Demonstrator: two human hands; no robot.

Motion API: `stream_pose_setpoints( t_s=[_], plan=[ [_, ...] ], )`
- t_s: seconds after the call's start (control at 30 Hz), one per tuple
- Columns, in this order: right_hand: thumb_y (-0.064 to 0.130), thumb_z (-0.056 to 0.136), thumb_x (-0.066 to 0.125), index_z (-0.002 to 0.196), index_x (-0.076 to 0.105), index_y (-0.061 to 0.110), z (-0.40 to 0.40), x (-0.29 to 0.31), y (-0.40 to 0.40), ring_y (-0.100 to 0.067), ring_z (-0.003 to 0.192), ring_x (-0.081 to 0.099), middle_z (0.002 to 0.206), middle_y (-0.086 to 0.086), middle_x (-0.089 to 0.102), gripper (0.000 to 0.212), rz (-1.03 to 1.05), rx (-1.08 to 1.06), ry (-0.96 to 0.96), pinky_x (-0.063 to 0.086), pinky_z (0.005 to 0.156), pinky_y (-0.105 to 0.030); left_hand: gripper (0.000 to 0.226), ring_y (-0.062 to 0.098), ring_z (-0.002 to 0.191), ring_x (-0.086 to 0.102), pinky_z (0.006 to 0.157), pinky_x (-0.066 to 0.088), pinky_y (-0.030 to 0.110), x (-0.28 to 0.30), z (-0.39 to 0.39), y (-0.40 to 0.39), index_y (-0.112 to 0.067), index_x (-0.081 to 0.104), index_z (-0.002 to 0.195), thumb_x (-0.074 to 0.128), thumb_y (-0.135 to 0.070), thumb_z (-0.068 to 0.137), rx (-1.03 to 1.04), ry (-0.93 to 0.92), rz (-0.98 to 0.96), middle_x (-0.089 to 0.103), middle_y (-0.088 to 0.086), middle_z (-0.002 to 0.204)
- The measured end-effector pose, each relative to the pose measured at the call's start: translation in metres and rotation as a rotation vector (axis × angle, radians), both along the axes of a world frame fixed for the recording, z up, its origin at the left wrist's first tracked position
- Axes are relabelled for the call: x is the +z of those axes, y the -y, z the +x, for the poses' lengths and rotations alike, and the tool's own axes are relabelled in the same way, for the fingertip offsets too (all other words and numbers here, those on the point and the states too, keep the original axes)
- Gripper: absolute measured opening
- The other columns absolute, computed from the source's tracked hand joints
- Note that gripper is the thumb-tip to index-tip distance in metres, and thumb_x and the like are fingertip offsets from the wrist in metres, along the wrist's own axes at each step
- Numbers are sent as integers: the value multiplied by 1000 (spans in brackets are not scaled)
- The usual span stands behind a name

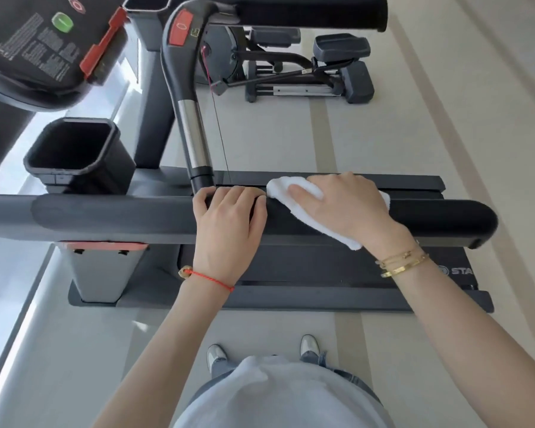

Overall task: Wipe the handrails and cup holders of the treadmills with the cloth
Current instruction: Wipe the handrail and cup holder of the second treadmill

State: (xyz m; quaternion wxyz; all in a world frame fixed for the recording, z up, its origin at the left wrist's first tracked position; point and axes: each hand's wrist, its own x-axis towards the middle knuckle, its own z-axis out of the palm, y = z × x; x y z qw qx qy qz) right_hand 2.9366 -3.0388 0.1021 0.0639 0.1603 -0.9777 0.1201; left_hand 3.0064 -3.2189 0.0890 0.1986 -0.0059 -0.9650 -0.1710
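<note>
We are mid-wipe on the handrail [430,216], right hand [346,205] pressing the cloth [291,188] flat, left hand [229,214] gripping the rail; next, the cup holder [74,149] at ten o'clock.

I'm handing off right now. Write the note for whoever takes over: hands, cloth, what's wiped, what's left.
Left hand: grips the near handrail, bracing, no cloth.
Right hand: presses the white cloth flat on that handrail's black padded part, just right of the left hand.
Cup holder: upper left, beside the console, untouched right now.
Done: cannot tell which parts are already wiped.
Left: finish this rail to its right end, then the far handrail, the cup holder and the other treadmills.
</note>
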Motion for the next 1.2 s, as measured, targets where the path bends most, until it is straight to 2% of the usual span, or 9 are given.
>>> stream_pose_setpoints(
  t_s=[0.1, 0.2, 0.33, 0.6, 0.7, 0.83, 1.03, 1.13, 1.2],
  plan=[
    [61, 85, 25, 59, 45, 23, 1, 1, -24, -11, 48, 43, 50, 9, 47, 49, 12, -8, -10, 21, 47, -25, 30, 18, 90, 60, 102, 31, 37, 0, -1, -20, -21, 69, 97, 40, -25, 102, 12, 8, -19, 68, -9, 90],
    [53, 91, 35, 63, 39, 22, 15, -10, -42, -16, 44, 36, 51, 9, 37, 42, -7, 8, -293, 19, 49, -26, 31, 19, 93, 61, 102, 31, 39, -2, -1, -37, -20, 69, 98, 39, -25, 102, 19, 1, -20, 69, -8, 94],
    [43, 96, 47, 72, 55, 15, 24, -28, -84, -20, 55, 42, 58, 2, 46, 38, -105, 6, -575, 29, 59, -28, 30, 21, 91, 62, 101, 32, 40, -3, -2, -61, -18, 69, 100, 40, -24, 103, 14, -5, -23, 69, -5, 91],
    [36, 94, 55, 76, 59, 11, 23, -41, -163, -24, 66, 53, 67, -1, 57, 31, -190, -80, -702, 42, 67, -35, 31, 21, 87, 61, 102, 31, 38, -3, -10, -121, -17, 69, 100, 39, -25, 103, -42, -14, -18, 68, -4, 90],
    [37, 94, 53, 84, 62, 11, 25, -47, -180, -19, 77, 57, 78, 2, 63, 29, -387, -138, -620, 43, 72, -29, 32, 22, 86, 61, 101, 31, 38, -3, -13, -146, -17, 69, 101, 39, -26, 103, -65, -16, -28, 68, -3, 90],
    [45, 90, 51, 89, 54, 39, 33, -50, -200, -4, 73, 57, 78, 17, 60, 7, -904, -298, -262, 41, 65, -17, 35, 22, 88, 60, 101, 30, 37, -3, -15, -173, -18, 68, 104, 35, -29, 103, -82, -4, -43, 69, -4, 93],
    [54, 90, 51, 100, 58, 45, 42, -60, -201, -4, 83, 63, 88, 19, 66, 16, -1172, -425, -103, 47, 71, -16, 37, 21, 93, 59, 100, 30, 38, -6, -17, -196, -20, 68, 108, 32, -32, 103, -68, 4, -57, 69, -5, 96],
    [49, 95, 48, 100, 58, 54, 44, -68, -208, 8, 87, 62, 91, 28, 66, 13, -1296, -444, 5, 44, 70, -5, 36, 21, 91, 59, 98, 31, 38, -10, -18, -196, -21, 67, 107, 34, -32, 103, -51, -30, -72, 68, -6, 94],
    [49, 94, 48, 102, 61, 48, 43, -66, -212, 10, 84, 61, 89, 28, 66, 16, -1293, -432, 84, 42, 67, -3, 35, 20, 90, 59, 96, 32, 38, -11, -19, -195, -22, 67, 105, 34, -32, 103, -45, -46, -79, 67, -6, 92]
  ],
)
